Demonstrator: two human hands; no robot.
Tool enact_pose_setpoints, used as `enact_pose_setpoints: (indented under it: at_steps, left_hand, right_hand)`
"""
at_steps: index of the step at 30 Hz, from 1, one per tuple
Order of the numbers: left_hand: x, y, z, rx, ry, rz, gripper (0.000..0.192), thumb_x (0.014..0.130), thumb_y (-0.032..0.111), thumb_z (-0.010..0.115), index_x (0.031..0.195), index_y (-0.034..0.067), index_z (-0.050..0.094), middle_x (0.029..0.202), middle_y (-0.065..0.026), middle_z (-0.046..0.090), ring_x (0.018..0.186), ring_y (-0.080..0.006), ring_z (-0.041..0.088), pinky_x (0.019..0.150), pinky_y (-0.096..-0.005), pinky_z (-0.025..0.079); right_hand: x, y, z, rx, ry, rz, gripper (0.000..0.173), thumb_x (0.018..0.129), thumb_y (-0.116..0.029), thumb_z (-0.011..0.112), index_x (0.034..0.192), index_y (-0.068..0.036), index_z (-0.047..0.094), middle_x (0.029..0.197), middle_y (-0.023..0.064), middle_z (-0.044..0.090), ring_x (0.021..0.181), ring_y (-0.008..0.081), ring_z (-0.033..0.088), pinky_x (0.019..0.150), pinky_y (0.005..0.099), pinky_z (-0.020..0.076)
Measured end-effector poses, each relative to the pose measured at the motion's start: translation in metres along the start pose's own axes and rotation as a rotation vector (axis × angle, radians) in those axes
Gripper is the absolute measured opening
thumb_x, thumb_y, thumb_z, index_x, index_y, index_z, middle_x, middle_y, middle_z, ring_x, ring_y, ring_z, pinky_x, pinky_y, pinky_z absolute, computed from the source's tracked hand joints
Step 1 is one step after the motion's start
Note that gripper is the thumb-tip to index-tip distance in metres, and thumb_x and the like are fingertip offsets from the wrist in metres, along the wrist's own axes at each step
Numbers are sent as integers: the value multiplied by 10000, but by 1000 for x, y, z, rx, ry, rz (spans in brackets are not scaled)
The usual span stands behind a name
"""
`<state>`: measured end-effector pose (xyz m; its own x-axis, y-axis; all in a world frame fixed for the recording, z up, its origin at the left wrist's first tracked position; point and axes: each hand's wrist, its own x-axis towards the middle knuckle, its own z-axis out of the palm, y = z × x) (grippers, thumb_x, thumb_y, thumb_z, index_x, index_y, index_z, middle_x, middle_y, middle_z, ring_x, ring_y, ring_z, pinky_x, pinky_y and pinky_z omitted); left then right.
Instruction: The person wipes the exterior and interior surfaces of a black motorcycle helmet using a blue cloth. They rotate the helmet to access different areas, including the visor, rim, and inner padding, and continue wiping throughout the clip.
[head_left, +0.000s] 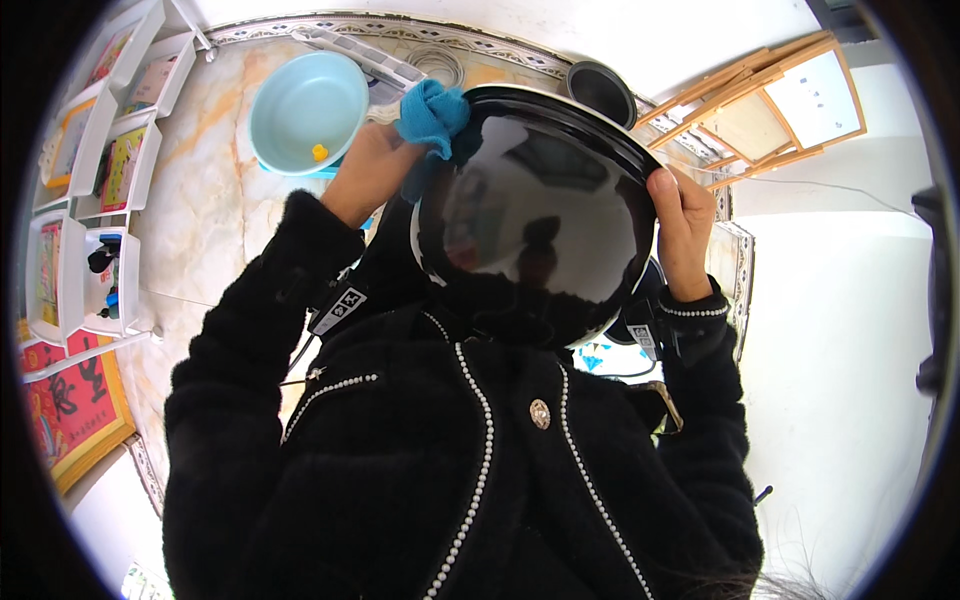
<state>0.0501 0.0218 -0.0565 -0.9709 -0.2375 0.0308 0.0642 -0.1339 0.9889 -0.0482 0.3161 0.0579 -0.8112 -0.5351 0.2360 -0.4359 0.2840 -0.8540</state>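
Note:
A large, glossy black round object (547, 217), perhaps a basin or stool seat, is tilted before my chest and mirrors the room. My left hand (375, 169) holds a bunched blue cloth (433, 116) at its upper left rim; a blurry reflection of the cloth shows on the surface. My right hand (684, 217) grips the right rim, its thumb on the glossy face and its other fingers hidden behind. The underside of the object cannot be seen.
On the marble floor stands a light blue basin (307, 112) with a yellow piece (320, 153) inside. Beyond lie a coiled cable (439, 64) and a dark round container (601, 94). A white shelf rack (112, 172) is at the left, a wooden easel (750, 120) at the upper right.

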Motion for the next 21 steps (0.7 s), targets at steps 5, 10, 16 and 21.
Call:
enact_pose_setpoints:
  at_steps: [5, 10, 16, 21]
  left_hand:
    - [0, 6, -1, 266, -62, 67, 308, 949, 236, 610, 1131, -10, 648, 905, -42, 662, 842, -123, 581, 758, -288, 479]
    - [6, 62, 25, 355, -144, 531, 310, 894, 233, 675, 1156, 67, 665, 1034, -91, 601, 946, -216, 596, 826, -324, 481]
    - [-27, 101, 66, 635, -306, 844, 452, 705, 181, 793, 1151, 182, 721, 1035, -35, 513, 838, -200, 483, 731, -299, 411]
    - [-38, 79, 30, 601, -285, 753, 404, 765, 116, 745, 1162, 149, 680, 1003, -51, 529, 905, -241, 540, 806, -342, 444]
  right_hand:
    - [-11, 0, 4, 31, 66, -18, 365, 982, -275, 616, 747, 0, 567, 676, -72, 455, 667, 38, 358, 580, 210, 296]
    - [-6, -5, 8, 60, 141, 11, 358, 983, -292, 623, 823, 28, 642, 714, -55, 526, 678, 38, 411, 608, 204, 336]
    - [-2, -11, 8, 102, 76, 87, 345, 988, -287, 618, 867, 31, 673, 736, -44, 565, 689, 40, 446, 608, 204, 363]
    - [-2, -12, 5, 0, 13, 28, 362, 995, -284, 603, 809, 24, 648, 703, -55, 543, 674, 32, 431, 591, 209, 352]
